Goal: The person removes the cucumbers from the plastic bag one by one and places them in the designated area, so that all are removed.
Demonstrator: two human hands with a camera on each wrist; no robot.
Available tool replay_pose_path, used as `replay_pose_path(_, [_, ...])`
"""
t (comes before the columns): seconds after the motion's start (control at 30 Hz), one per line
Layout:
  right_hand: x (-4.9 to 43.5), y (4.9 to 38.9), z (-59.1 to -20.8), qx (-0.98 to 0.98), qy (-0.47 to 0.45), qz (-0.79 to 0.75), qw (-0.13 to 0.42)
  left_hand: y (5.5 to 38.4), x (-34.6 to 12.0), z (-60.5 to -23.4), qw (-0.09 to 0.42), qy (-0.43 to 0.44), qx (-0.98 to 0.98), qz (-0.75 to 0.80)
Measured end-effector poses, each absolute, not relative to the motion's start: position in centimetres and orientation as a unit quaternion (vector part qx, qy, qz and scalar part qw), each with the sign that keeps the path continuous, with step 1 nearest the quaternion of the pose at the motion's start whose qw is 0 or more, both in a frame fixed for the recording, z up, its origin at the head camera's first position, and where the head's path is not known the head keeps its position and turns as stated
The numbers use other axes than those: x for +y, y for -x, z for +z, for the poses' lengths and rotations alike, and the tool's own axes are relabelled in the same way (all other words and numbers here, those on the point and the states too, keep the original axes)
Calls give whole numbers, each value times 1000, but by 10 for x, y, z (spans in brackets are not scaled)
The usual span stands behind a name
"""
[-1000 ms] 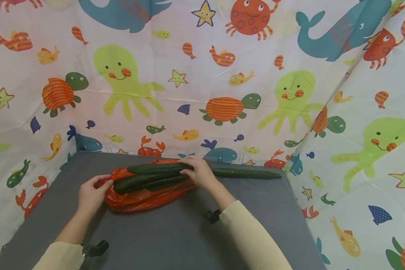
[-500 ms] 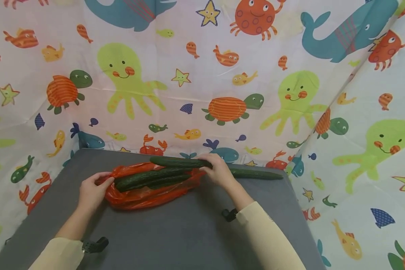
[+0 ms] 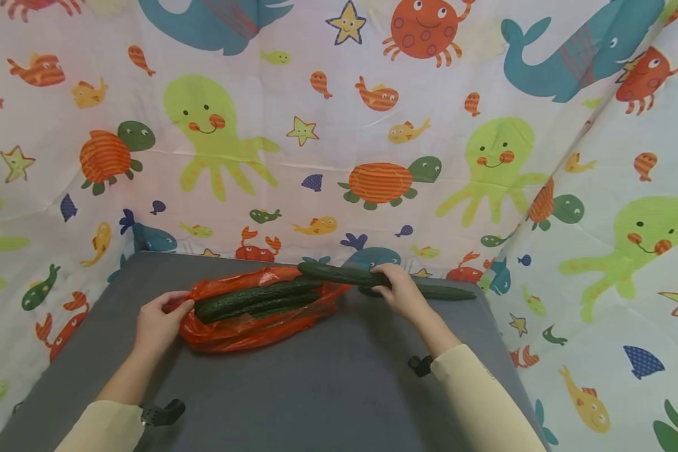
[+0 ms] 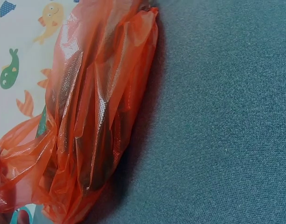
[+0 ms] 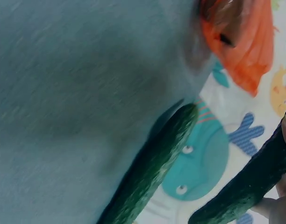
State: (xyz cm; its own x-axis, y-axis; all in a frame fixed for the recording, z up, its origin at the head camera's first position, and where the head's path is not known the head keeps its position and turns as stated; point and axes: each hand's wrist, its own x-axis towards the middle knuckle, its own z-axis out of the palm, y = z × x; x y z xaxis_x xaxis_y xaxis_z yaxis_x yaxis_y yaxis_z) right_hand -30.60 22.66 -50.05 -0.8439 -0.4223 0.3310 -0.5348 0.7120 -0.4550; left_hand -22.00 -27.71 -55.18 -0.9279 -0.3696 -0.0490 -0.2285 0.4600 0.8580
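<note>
Two cucumbers (image 3: 258, 298) showed in the orange bag (image 3: 254, 339) the left hand (image 3: 158, 320) pinched; by the surface's (image 3: 316, 389) far edge, I saw the right hand (image 3: 402, 292) gripping a third cucumber (image 3: 341, 274), with room nearward.

I have drawn the bare right hand (image 3: 402, 290) rightward over the last second, carrying a long, dark-green, bumpy-skinned cucumber (image 3: 339, 274) up off two similar cucumbers (image 3: 243, 302) inside the crinkled, translucent orange-red plastic bag (image 3: 226, 341); it now hangs partly over the slender dark-green cucumber (image 3: 447, 292) farther right.
</note>
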Motion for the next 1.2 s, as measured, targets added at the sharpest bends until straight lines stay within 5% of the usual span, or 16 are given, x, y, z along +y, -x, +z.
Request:
replay_pose_path(0.6, [307,308,-534,-924,-235,259,155,218,-275,-553,70,-186,-851,-487])
replay_pose_path(1.2, [369,311,-570,-959,-167,221,63,219,-278,-559,74,-184,-854,-482])
